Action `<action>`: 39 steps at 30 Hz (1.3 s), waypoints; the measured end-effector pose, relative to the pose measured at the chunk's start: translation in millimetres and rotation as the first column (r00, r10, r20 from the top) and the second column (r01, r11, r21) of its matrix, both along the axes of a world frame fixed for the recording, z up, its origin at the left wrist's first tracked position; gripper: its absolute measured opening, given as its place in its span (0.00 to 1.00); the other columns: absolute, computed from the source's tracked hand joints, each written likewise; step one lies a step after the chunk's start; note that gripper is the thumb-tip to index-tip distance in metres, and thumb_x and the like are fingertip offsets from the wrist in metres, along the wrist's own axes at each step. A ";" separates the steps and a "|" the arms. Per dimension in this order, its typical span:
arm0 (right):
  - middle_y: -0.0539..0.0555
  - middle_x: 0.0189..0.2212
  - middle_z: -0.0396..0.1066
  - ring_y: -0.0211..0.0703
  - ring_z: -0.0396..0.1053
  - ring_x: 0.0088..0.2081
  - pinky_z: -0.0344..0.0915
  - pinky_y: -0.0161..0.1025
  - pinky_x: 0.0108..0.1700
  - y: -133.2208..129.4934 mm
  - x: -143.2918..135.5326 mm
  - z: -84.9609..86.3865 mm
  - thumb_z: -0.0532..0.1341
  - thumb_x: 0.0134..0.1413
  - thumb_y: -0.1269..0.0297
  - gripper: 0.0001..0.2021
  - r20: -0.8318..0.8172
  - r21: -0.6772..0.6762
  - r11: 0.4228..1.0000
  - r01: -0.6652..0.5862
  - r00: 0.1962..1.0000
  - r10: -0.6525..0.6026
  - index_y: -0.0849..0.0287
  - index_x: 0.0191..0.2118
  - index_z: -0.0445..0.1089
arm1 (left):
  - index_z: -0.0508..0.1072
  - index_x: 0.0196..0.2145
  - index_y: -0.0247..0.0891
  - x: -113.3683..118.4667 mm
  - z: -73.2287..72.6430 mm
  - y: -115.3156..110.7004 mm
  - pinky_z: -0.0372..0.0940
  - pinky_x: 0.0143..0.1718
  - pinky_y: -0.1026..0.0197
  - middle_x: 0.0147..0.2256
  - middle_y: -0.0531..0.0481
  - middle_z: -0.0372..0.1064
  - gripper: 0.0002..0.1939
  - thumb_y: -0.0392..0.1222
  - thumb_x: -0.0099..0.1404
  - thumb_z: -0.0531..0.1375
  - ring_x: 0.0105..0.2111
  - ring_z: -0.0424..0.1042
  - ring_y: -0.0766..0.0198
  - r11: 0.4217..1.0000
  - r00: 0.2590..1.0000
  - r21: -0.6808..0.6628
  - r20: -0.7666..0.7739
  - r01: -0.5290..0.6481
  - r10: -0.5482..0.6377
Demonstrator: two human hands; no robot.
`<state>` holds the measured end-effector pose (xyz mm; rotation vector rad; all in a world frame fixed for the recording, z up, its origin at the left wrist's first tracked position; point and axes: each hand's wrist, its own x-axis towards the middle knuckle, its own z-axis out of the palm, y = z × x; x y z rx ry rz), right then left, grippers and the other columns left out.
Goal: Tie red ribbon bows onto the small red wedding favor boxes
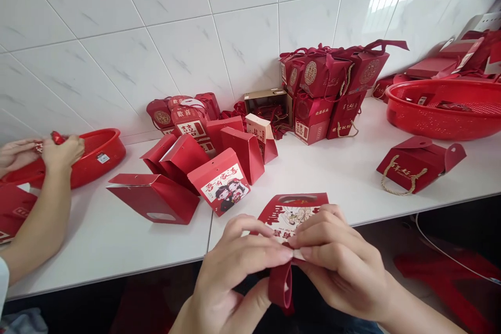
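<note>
Both of my hands meet at the table's front edge, over a red gift box with a printed couple and a handle slot. My left hand is closed, pinching a dark red ribbon whose loop hangs below the fingers. Fingertips of my right hand press together on the same ribbon, right beside the left fingers. Part of the ribbon and the lower part of the box are hidden behind my hands.
Several red gift boxes stand left of centre. Stacked ribboned boxes lean at the wall. A rope-handled box and red basket sit right. At left, another person's hands work over a red basket.
</note>
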<state>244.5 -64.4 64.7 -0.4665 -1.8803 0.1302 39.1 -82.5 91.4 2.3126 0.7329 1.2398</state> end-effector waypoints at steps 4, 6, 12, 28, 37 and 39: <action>0.55 0.30 0.74 0.43 0.71 0.31 0.63 0.45 0.35 3.5 -1.9 1.7 0.60 0.53 0.84 0.12 -0.033 0.013 1.000 -0.015 0.999 0.016 0.60 0.37 0.65 | 0.69 0.56 0.40 -2.9 -5.6 3.7 0.67 0.52 0.50 0.50 0.41 0.72 0.22 0.33 0.64 0.61 0.52 0.68 0.51 0.997 0.999 -0.064 -0.031 -0.040 0.038; 0.56 0.29 0.74 0.43 0.71 0.30 0.63 0.44 0.34 5.0 -3.0 2.1 0.59 0.51 0.85 0.13 -0.054 0.007 0.999 -0.036 0.998 0.036 0.60 0.37 0.65 | 0.70 0.54 0.40 -1.5 -6.2 4.7 0.68 0.51 0.51 0.49 0.42 0.72 0.20 0.33 0.65 0.60 0.50 0.69 0.53 0.994 1.000 -0.109 -0.010 -0.016 0.015; 0.53 0.29 0.74 0.40 0.72 0.28 0.62 0.45 0.36 8.2 -10.2 -1.6 0.59 0.50 0.86 0.14 -0.134 -0.031 0.999 0.012 0.991 -0.016 0.59 0.37 0.64 | 0.73 0.48 0.43 6.5 -11.1 4.8 0.71 0.48 0.56 0.46 0.44 0.72 0.19 0.25 0.64 0.56 0.47 0.72 0.57 0.985 0.991 -0.160 0.106 -0.064 0.081; 0.52 0.31 0.75 0.39 0.73 0.31 0.68 0.33 0.30 21.8 3.3 1.7 0.65 0.53 0.77 0.12 -0.233 -0.408 0.901 -0.148 0.971 0.055 0.57 0.28 0.61 | 0.74 0.41 0.41 20.6 -17.7 34.9 0.71 0.40 0.65 0.40 0.47 0.68 0.11 0.28 0.66 0.57 0.41 0.73 0.62 0.986 0.985 -0.025 0.056 -0.164 0.166; 0.52 0.33 0.75 0.43 0.75 0.35 0.74 0.36 0.34 49.0 16.1 -14.7 0.70 0.51 0.66 0.11 -0.285 -0.476 0.879 -0.030 0.951 -0.121 0.55 0.36 0.67 | 0.71 0.37 0.39 50.0 -25.2 66.7 0.70 0.44 0.57 0.42 0.44 0.67 0.07 0.31 0.67 0.55 0.45 0.71 0.57 0.937 0.941 0.107 0.107 -0.332 0.322; 0.55 0.43 0.75 0.48 0.75 0.44 0.75 0.40 0.41 54.6 27.0 -23.4 0.72 0.47 0.61 0.21 -0.148 -0.543 0.839 0.040 0.979 -0.142 0.54 0.47 0.68 | 0.71 0.38 0.39 56.2 -32.4 76.2 0.70 0.47 0.55 0.42 0.44 0.67 0.07 0.31 0.68 0.54 0.47 0.70 0.56 0.918 0.922 0.125 0.148 -0.375 0.357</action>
